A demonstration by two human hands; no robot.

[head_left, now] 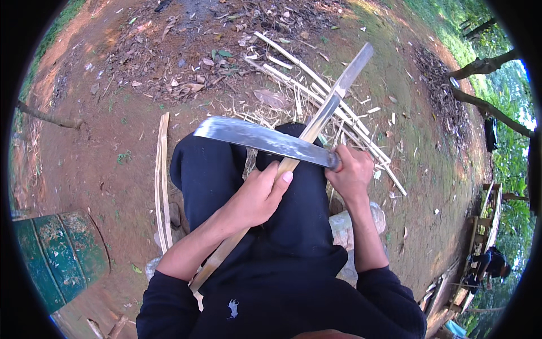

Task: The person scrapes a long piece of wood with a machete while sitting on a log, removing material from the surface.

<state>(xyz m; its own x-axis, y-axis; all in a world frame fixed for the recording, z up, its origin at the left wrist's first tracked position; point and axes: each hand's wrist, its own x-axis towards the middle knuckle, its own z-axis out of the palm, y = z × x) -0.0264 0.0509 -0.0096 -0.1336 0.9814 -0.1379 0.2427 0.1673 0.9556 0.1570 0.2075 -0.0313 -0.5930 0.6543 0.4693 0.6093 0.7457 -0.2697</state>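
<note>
My left hand [261, 195] is wrapped round a long bamboo strip [309, 134], thumb on top. The strip runs slantwise across my lap, from below my left forearm up to the far right. In my right hand [351, 172] is the handle of a machete [259, 137], fingers closed round it. Its broad steel blade points left and lies across the strip just beyond my left hand; its far end is slightly blurred. Whether the edge bites into the strip, I cannot tell. Both hands are above my dark trousers [299, 209].
Split bamboo sticks [339, 110] and shavings lie on the bare earth ahead. Two long strips [162, 181] stand beside my left knee. A rusty green drum [62, 257] lies at the left. Dry leaves [186, 85] cover ground farther off; a wooden structure [480, 243] stands at right.
</note>
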